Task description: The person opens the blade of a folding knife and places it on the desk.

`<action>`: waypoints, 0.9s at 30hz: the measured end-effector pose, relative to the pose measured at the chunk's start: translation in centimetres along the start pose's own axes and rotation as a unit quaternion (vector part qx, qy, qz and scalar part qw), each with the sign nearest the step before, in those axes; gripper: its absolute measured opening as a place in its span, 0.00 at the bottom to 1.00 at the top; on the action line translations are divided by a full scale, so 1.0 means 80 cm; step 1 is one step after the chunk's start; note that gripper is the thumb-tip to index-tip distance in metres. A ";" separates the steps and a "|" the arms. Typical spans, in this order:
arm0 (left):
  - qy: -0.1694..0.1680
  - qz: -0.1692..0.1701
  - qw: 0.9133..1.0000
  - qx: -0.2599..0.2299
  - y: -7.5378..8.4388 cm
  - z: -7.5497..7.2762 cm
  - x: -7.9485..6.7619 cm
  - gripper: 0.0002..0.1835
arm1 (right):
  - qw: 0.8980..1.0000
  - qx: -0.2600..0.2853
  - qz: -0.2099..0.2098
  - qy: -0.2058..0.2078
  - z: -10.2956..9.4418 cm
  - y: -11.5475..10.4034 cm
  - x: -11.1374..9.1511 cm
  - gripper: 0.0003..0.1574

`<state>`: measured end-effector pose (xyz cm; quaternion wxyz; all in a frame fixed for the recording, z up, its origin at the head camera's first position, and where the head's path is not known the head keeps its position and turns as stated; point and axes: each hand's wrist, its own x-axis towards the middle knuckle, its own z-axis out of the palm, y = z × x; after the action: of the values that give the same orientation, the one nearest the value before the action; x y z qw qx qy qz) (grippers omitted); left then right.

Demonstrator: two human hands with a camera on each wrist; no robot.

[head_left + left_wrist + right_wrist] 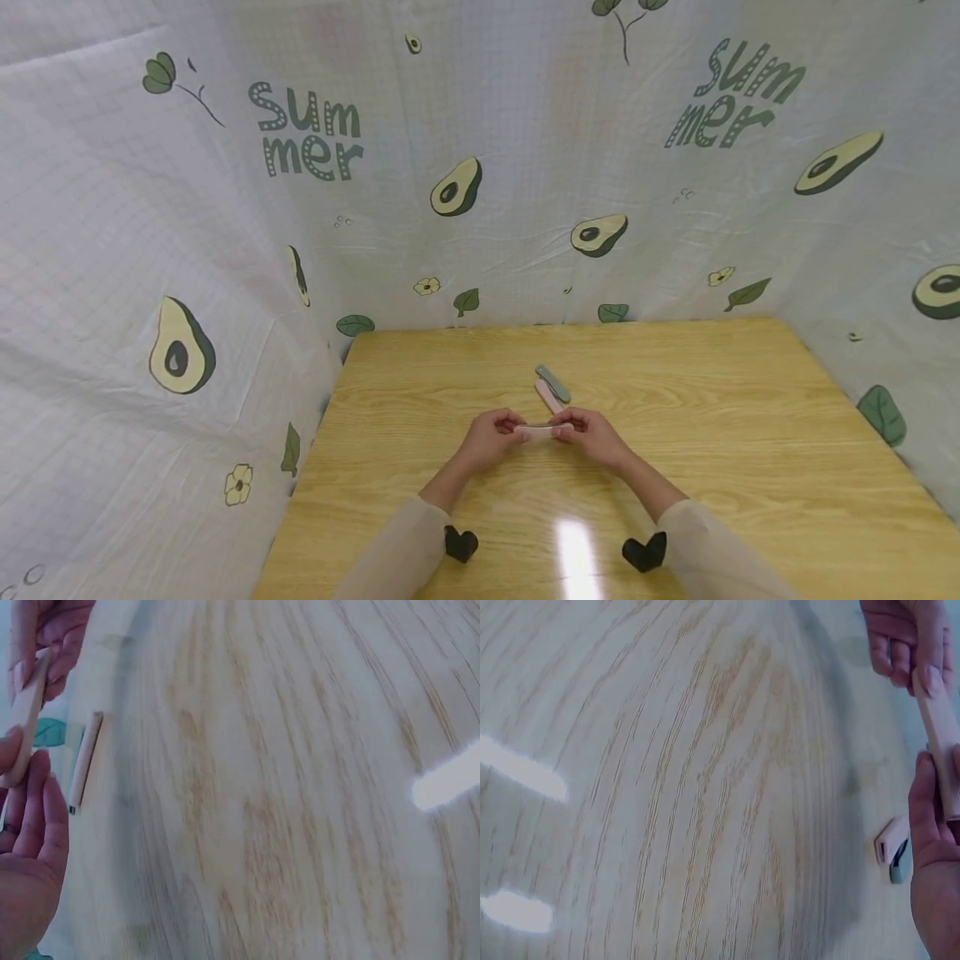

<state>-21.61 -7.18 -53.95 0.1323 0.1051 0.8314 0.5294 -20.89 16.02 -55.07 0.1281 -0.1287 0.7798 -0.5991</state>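
Observation:
Between both hands is a pale pink flat bar (538, 432) with rounded ends; its exact kind cannot be told. My left hand (487, 437) pinches one end between thumb and fingers, and my right hand (597, 438) pinches the other. In the left wrist view the bar (28, 716) is slanted, with the left hand (34, 874) at its lower end. The right wrist view shows the right hand (943, 889) along the bar (936, 724). Just beyond the hands lie a second pink bar (547, 394) and a grey-green bar (553, 383) with a small hole near one end.
The wooden table (420, 375) reaches back to a white cloth (517, 108) printed with avocados, leaves and lettering. More of this cloth hangs along the left and right sides. A bright light reflection lies on the table between the forearms.

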 end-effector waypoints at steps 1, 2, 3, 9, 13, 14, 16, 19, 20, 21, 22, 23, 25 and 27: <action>-0.001 -0.008 1.000 -0.012 0.001 0.001 0.000 0.09 | 1.000 0.015 0.002 -0.006 -0.001 -0.002 -0.001 0.18; -0.003 -0.016 1.000 -0.024 0.001 0.002 0.001 0.09 | 1.000 0.023 0.005 -0.011 -0.001 -0.003 -0.001 0.18; -0.006 -0.023 0.999 -0.041 0.001 0.002 0.002 0.09 | 0.999 0.034 0.005 -0.017 -0.002 0.000 -0.001 0.19; -0.029 -0.068 0.988 -0.133 -0.003 0.006 0.003 0.13 | 0.996 0.079 0.034 -0.032 -0.002 -0.004 -0.004 0.22; -0.035 -0.072 0.985 -0.155 -0.003 0.008 0.002 0.16 | 0.996 0.073 0.044 -0.030 0.002 -0.006 -0.004 0.23; -0.035 -0.070 0.984 -0.160 -0.003 0.008 0.002 0.17 | 0.995 0.078 0.050 -0.031 0.004 -0.006 -0.003 0.24; -0.033 -0.068 0.983 -0.166 -0.004 0.009 0.001 0.18 | 0.993 0.094 0.054 -0.038 0.008 -0.007 -0.002 0.25; -0.030 -0.079 0.983 -0.161 -0.003 0.010 -0.001 0.16 | 0.991 0.113 0.061 -0.042 0.012 -0.009 -0.001 0.25; -0.032 -0.087 0.981 -0.168 -0.003 0.011 -0.002 0.15 | 0.991 0.111 0.062 -0.040 0.013 -0.009 -0.001 0.24; -0.034 -0.093 0.980 -0.172 -0.003 0.011 -0.003 0.14 | 0.992 0.103 0.064 -0.036 0.013 -0.010 -0.001 0.23; -0.036 -0.100 0.979 -0.176 -0.003 0.012 -0.004 0.14 | 0.993 0.093 0.066 -0.032 0.014 -0.011 -0.002 0.22; -0.039 -0.106 0.976 -0.186 -0.003 0.012 -0.005 0.14 | 0.994 0.083 0.068 -0.028 0.014 -0.011 -0.002 0.21; -0.041 -0.116 0.971 -0.206 -0.003 0.014 -0.006 0.14 | 0.995 0.069 0.073 -0.024 0.016 -0.012 0.000 0.20; -0.040 -0.116 0.968 -0.219 -0.002 0.015 -0.007 0.13 | 0.995 0.066 0.076 -0.021 0.017 -0.014 0.001 0.21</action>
<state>-20.72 -6.39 -54.54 0.2456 -0.0025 0.6955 0.6752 -20.44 14.46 -54.33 0.1978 -0.0724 0.7433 -0.6350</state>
